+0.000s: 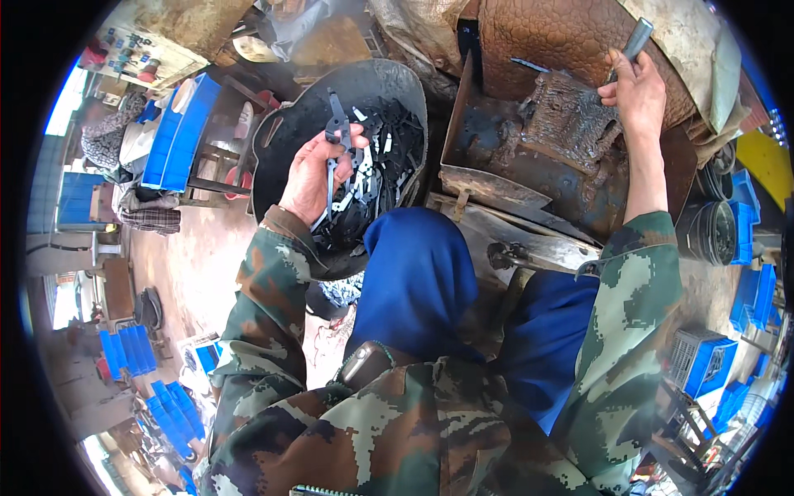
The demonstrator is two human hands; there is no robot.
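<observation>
While over the pan's rim (273,132), left hand (318,169) with pliers blank (335,132).

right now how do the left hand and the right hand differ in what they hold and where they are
The left hand is low over the dark round pan, pinching a dark plier-shaped metal piece. The right hand is raised farther out, gripping a grey bar-like handle above the rusty machine block. Both are bare, with camouflage sleeves.

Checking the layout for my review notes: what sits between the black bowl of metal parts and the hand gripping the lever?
In the head view, a rusty metal tray and a crusted machine block lie between the black bowl and the right hand.
</observation>
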